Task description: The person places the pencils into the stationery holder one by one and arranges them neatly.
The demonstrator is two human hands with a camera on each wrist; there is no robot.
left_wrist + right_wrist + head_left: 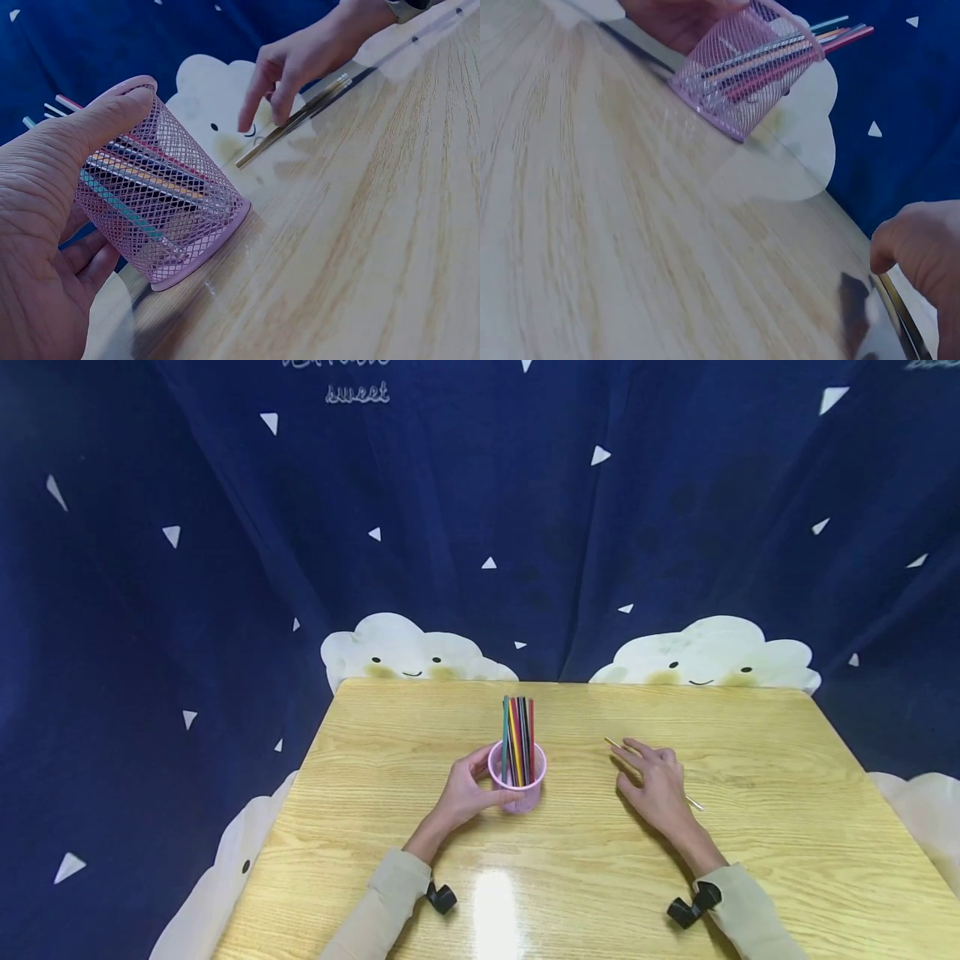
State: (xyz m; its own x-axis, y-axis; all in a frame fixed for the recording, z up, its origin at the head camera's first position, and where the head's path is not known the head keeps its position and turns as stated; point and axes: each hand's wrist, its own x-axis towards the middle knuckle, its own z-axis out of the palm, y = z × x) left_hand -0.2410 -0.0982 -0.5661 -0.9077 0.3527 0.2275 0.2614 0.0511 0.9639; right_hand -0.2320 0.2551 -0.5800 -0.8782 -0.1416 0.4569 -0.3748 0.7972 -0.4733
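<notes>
My left hand (463, 792) holds a pink mesh pencil cup (519, 803) by its side, thumb near the rim and the other fingers round the far side. Inside stand several pencils (517, 735) in teal, yellow, red and black, their ends sticking out above the rim. To the right, my right hand (657, 785) hovers low over a thin gold pencil (262, 145) lying on the table. Its fingers are parted and point down, the fingertips close to the pencil in the left wrist view. Part of that pencil is hidden under the hand in the head view.
Both hands work over a light wood-grain table (390, 718). A dark blue curtain (450, 485) with white triangles and smiling clouds hangs behind it and along its sides. Black straps with small devices (441, 898) circle both wrists.
</notes>
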